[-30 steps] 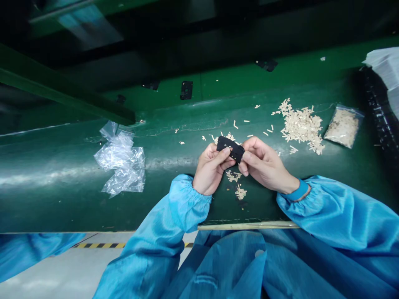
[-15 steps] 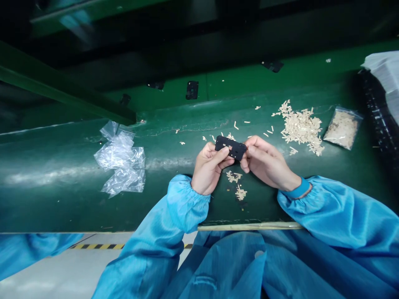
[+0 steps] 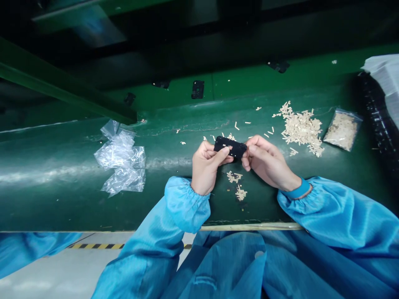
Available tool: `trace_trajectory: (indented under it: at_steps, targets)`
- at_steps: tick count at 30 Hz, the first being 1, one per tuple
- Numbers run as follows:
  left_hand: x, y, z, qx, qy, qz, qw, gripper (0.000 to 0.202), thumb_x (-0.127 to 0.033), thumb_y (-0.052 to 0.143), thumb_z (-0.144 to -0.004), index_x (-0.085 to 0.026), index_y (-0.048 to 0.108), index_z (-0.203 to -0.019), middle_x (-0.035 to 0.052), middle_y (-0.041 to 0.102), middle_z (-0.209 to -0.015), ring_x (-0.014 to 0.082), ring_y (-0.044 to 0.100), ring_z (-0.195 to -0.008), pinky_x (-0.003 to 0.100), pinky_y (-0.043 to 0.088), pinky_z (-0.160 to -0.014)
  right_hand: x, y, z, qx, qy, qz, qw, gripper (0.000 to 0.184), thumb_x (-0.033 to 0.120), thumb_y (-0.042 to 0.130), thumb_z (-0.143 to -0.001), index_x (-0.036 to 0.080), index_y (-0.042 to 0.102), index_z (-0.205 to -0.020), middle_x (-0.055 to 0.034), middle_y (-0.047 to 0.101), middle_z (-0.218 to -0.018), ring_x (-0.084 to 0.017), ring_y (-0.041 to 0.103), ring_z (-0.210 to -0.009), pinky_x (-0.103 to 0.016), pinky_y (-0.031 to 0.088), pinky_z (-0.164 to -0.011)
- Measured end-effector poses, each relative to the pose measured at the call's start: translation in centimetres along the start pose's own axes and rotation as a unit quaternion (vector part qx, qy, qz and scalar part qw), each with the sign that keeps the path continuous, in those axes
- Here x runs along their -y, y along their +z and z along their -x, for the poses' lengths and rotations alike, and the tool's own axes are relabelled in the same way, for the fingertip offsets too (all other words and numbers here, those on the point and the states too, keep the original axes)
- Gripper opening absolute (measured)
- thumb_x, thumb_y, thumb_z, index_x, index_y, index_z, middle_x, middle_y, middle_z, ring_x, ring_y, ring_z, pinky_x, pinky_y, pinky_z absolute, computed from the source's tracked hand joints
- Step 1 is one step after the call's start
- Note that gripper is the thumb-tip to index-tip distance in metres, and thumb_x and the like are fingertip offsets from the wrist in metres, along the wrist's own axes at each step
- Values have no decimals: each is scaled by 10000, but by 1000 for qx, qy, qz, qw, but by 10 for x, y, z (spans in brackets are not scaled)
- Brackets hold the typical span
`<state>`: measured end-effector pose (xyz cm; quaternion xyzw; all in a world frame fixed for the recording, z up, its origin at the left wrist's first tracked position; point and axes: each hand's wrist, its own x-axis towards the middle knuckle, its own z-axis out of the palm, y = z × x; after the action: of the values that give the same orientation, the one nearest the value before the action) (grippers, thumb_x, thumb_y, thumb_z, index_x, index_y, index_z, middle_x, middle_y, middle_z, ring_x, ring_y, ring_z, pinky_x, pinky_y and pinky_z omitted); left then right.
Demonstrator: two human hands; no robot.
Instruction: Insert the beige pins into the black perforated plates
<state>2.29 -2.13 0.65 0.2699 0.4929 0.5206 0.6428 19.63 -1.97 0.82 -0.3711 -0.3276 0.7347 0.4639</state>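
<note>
A small flat black plastic plate (image 3: 234, 148) with a few light spots is held above the green work surface. My left hand (image 3: 206, 168) grips its left end, thumb pressed on top and fingers beneath. At the plate's right end, my right hand (image 3: 268, 162) is closed, with thumb and forefinger pinched on the edge; whether anything small is between those fingertips is hidden. Below the plate lie two little heaps of pale strips (image 3: 240, 193) with dark specks. More loose pale strips lie just beyond my hands.
A larger pile of pale strips (image 3: 302, 126) lies to the right, beside a filled zip bag (image 3: 343, 129). Crumpled clear plastic bags (image 3: 121, 160) lie on the left. Several black plates, one being this plate (image 3: 197, 89), lie along the back strip. A black crate (image 3: 378, 128) stands far right.
Both hands stay nearly in place on the plate, which has tilted slightly. The black plates along the back have shifted a little to the right relative to the near surface.
</note>
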Motion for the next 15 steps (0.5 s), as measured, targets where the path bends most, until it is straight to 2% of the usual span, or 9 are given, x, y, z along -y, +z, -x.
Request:
trace_trajectory:
  at_steps: [5, 9, 15]
  targets:
    - [3, 1, 2, -14, 43, -46, 998, 431, -339, 893, -737, -181, 496, -800, 17, 794, -844, 129, 757, -681, 228, 642, -660, -1, 0, 1, -49, -59, 165, 983, 255, 421, 714, -920, 217, 564, -890, 44, 613, -617, -103, 542, -524, -258, 435, -530]
    - [2, 0, 1, -17, 34, -40, 998, 412, -342, 889, -743, -175, 515, -797, 12, 786, -811, 119, 751, -667, 216, 640, -653, -1, 1, 1, -49, -57, 171, 982, 295, 425, 753, -880, 219, 547, -928, 49, 619, -606, -107, 551, -522, -249, 450, -525]
    - [0, 0, 0, -6, -9, -38, 999, 447, -372, 912, -701, -165, 526, -794, 30, 782, -805, 122, 746, -652, 210, 626, -644, 4, -1, 2, -29, -45, 215, 975, 294, 463, 680, -939, 202, 564, -870, 45, 600, -585, -91, 521, -489, -228, 424, -489]
